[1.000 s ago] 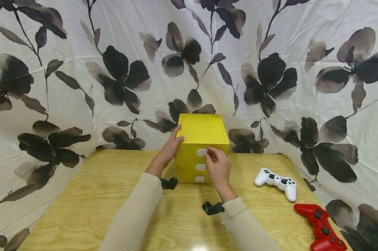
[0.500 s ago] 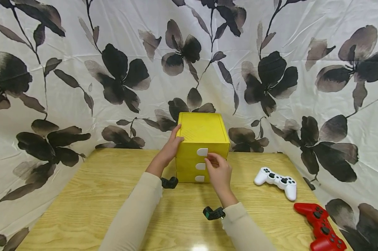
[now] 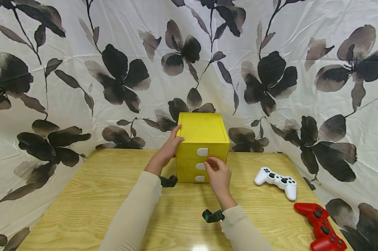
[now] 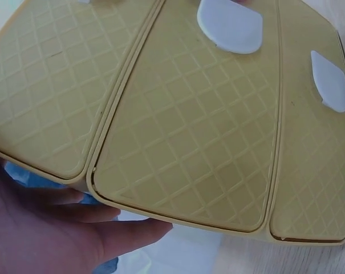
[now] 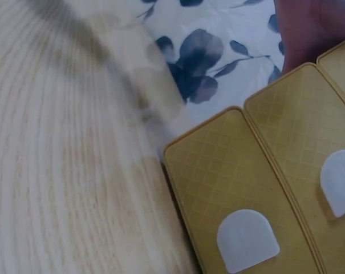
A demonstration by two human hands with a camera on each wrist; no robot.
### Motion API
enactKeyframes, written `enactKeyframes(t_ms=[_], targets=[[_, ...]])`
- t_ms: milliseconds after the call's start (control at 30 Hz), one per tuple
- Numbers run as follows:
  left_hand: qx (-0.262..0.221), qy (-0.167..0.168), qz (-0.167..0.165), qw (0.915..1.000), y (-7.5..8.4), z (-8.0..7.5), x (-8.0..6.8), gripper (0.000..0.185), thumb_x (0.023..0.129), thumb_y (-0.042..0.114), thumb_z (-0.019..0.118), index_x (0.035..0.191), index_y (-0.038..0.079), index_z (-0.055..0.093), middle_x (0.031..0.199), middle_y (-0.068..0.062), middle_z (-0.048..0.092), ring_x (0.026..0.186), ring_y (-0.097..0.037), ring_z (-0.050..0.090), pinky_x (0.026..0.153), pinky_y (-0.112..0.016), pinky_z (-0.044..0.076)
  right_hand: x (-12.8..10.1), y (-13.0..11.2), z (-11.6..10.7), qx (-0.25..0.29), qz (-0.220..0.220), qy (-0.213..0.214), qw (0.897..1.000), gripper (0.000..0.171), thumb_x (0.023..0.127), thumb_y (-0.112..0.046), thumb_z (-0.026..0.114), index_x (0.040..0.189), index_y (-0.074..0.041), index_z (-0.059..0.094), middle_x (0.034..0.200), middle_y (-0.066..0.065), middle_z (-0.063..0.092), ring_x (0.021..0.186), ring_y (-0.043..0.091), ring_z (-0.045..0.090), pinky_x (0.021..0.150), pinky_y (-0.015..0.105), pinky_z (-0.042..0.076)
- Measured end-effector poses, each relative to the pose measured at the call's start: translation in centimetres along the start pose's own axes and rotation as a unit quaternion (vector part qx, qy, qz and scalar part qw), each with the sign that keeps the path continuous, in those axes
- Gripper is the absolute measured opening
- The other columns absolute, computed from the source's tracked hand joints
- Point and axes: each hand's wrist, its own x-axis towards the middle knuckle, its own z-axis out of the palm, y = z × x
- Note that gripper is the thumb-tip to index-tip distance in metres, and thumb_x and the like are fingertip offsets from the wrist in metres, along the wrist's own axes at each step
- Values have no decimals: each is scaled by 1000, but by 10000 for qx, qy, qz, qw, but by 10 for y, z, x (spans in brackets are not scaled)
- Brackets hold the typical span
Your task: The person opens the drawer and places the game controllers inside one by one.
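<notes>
A yellow box (image 3: 201, 130) with three drawers stands at the back of the wooden table (image 3: 82, 195). Each drawer front carries a white tab handle. My left hand (image 3: 178, 136) rests against the box's top left corner, thumb up on the lid edge; in the left wrist view its fingers (image 4: 75, 228) lie straight along the box (image 4: 189, 142). My right hand (image 3: 211, 163) is at the middle drawer, fingers curled and pinching beside its white handle (image 3: 200, 166). The right wrist view shows the lower drawer fronts (image 5: 229, 177) and the bottom handle (image 5: 246, 240).
A white game controller (image 3: 277, 181) lies right of the box, and a red one (image 3: 320, 226) sits near the table's front right corner. A flower-printed cloth (image 3: 113, 69) hangs behind and around the table. Black wrist cameras (image 3: 212, 216) sit on both sleeves.
My right hand has dropped from the top drawer's handle to the middle drawer's handle. The left hand and the box have stayed put.
</notes>
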Motion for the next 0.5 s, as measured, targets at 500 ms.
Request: enactKeyframes(t_ms=[500], targets=[[21,-105,-240,9997,4,0,-1,65,95,38,36,150,50,4,163,-1,-2,132,-37,38,103,-63,37,-5,7,8,250,530,115,9982,16,81,-13,78,95,-6,74,90,10,74,82,24,71,71,20,55]])
